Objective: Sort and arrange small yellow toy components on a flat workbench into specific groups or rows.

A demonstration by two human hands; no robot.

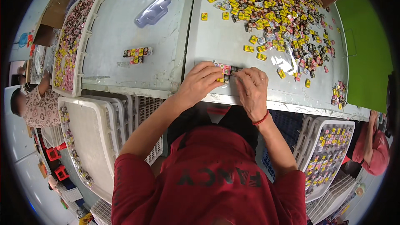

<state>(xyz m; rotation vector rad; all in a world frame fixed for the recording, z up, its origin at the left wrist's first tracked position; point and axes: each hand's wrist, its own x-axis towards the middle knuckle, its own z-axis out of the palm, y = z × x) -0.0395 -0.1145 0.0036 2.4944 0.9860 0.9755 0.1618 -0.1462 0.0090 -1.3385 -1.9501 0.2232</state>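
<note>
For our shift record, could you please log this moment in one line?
left hand: at left end of printed-block cluster | right hand: at right end | tables: loose printed blocks, clear plastic trays

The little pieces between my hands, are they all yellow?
No, the little pieces between the left hand and the right hand include pink and black ones too.

dark letters (pixel 219 178), upside down, cross the near red shirt (pixel 216 152); any print on the small packs (pixel 277 16) at far right is too small to read.
</note>
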